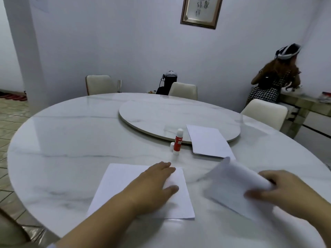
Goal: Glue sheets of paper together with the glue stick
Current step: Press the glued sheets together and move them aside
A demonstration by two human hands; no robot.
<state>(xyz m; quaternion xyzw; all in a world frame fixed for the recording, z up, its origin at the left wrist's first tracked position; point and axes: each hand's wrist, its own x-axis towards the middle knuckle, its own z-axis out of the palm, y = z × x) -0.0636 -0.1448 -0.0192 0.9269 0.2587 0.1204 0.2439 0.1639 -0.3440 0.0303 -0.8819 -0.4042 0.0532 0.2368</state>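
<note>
My left hand [155, 183] lies flat with fingers straight, pressing a white sheet [125, 185] onto the desk [62, 149] in front of me. My right hand [284, 192], at four o'clock, grasps a second sheet [231, 185], curled and blurred. The glue stick [178, 141] stands upright at twelve o'clock, its cap [172, 146] beside it; a paper stack [208, 142] lies at one o'clock.
</note>
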